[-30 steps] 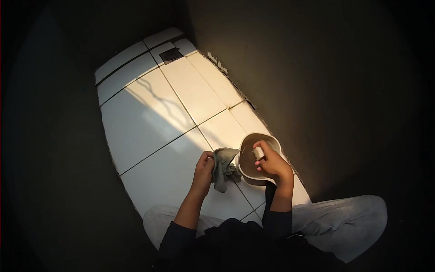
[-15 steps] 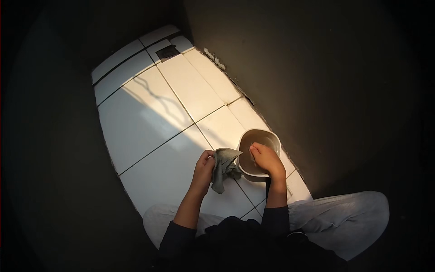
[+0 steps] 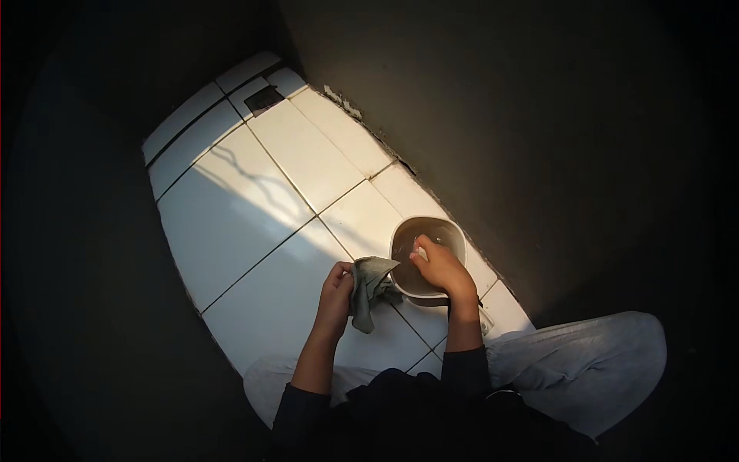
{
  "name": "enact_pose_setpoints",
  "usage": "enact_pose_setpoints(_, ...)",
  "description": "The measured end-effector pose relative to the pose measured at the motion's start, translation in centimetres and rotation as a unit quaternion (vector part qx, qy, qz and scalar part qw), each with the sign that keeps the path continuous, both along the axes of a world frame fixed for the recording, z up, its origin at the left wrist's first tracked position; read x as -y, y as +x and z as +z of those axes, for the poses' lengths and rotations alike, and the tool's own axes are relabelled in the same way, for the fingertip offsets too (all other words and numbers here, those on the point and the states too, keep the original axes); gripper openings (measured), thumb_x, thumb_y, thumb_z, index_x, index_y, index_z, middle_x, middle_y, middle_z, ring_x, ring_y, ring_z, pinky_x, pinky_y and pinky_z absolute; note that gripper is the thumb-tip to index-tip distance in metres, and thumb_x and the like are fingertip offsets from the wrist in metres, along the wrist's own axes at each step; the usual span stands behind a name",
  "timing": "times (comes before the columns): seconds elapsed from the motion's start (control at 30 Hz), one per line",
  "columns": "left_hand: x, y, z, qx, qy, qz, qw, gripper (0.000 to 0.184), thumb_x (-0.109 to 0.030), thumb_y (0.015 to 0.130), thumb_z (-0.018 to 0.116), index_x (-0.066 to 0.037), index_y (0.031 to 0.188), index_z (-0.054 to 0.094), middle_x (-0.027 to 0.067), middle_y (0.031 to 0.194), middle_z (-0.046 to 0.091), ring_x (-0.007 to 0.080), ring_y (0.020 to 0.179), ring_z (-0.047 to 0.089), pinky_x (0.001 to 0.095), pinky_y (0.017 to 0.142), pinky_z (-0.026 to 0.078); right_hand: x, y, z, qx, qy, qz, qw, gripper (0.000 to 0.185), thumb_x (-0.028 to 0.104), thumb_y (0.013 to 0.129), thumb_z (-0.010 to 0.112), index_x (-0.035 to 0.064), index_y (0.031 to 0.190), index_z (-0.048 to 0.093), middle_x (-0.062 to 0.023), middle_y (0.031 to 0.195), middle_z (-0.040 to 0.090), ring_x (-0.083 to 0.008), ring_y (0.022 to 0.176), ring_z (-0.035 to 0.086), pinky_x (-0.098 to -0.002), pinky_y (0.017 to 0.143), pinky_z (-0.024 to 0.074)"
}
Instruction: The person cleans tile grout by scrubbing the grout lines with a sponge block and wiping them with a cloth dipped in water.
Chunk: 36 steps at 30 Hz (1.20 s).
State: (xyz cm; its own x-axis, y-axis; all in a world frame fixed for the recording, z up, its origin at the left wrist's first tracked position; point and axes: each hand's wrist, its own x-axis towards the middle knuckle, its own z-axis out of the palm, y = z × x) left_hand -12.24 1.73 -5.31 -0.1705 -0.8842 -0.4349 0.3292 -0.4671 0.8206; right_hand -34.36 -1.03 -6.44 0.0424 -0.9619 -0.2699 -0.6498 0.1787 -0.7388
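Observation:
My left hand point(image 3: 336, 296) is closed on a grey-green cloth point(image 3: 372, 286), which hangs in folds over the tiles and reaches close to the bowl's left rim. A pale bowl point(image 3: 419, 294) of murky water sits on the tiled floor. Over its water my right hand point(image 3: 442, 268) is closed around a small whitish piece point(image 3: 420, 252), mostly hidden by the fingers.
White floor tiles point(image 3: 231, 223) with dark joints stretch ahead, partly sunlit. A dark square opening point(image 3: 264, 100) lies near the far end. A dark wall point(image 3: 539, 154) rises on the right. My crossed legs in light trousers point(image 3: 577, 369) frame the near edge.
My right hand dipped lower into the bowl with the whitish piece, which is now less visible. The left hand keeps hold of the cloth. The whole view has shifted slightly.

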Motion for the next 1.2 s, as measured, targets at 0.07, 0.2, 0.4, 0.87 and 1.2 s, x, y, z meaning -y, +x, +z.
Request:
enact_pose_setpoints(0.07, 0.0, 0.0, -0.1, 0.005, 0.010, -0.001, 1.000, 0.010, -0.015, 0.091, 0.044, -0.009, 0.094, 0.051, 0.0005, 0.078, 0.058, 0.0052, 0.063, 0.052, 0.0203, 0.052, 0.042, -0.1, 0.0, -0.6, -0.062, -0.067, 0.007, 0.996, 0.025, 0.019, 0.080, 0.061, 0.0060, 0.100, 0.052, -0.0236, 0.088, 0.062, -0.0408, 0.088, 0.059, -0.0453, 0.075, 0.0447)
enact_pose_setpoints(0.2, 0.0, -0.1, -0.2, 0.005, 0.012, 0.011, 1.000, 0.010, -0.016, 0.091, 0.044, -0.010, 0.094, 0.051, -0.0003, 0.076, 0.057, 0.0044, 0.060, 0.051, 0.0189, 0.049, 0.040, -0.3, 0.3, 2.7, -0.046, 0.014, -0.002, 0.999, 0.029, 0.017, 0.077, 0.064, 0.0073, 0.102, 0.054, -0.0232, 0.090, 0.063, -0.0389, 0.088, 0.060, -0.0452, 0.075, 0.0450)
enact_pose_setpoints(0.4, 0.0, 0.1, -0.8, 0.019, 0.008, 0.000, 1.000, 0.010, -0.018, 0.090, 0.046, -0.011, 0.094, 0.051, -0.0046, 0.070, 0.052, 0.0020, 0.056, 0.042, 0.0187, 0.046, 0.030, -0.9, 0.0, 6.5, -0.047, -0.037, 0.023, 0.998, 0.032, 0.018, 0.078, 0.065, 0.0111, 0.109, 0.063, -0.0193, 0.091, 0.060, -0.0349, 0.086, 0.057, -0.0392, 0.078, 0.0444)
enact_pose_setpoints(0.87, 0.5, 1.7, 0.1, 0.022, -0.039, 0.023, 0.999, 0.016, -0.012, 0.088, 0.043, -0.005, 0.098, 0.052, 0.0007, 0.080, 0.055, 0.0062, 0.070, 0.049, 0.0212, 0.063, 0.042, 0.1, -1.3, 5.9, 0.053, 0.015, 0.003, 0.998, 0.049, 0.004, 0.060, 0.077, 0.0068, 0.104, 0.056, -0.0033, 0.085, 0.056, -0.0138, 0.080, 0.054, -0.0276, 0.073, 0.0458)
enact_pose_setpoints(1.2, 1.8, 4.0, -0.2, -0.022, -0.065, 0.041, 0.997, 0.016, -0.010, 0.085, 0.043, -0.005, 0.098, 0.052, 0.0007, 0.079, 0.054, 0.0069, 0.072, 0.049, 0.0226, 0.066, 0.041, 1.1, -1.9, 6.4, 0.039, 0.029, -0.004, 0.999, 0.045, 0.000, 0.062, 0.074, 0.0057, 0.100, 0.053, -0.0035, 0.089, 0.053, -0.0124, 0.079, 0.053, -0.0244, 0.069, 0.0448)
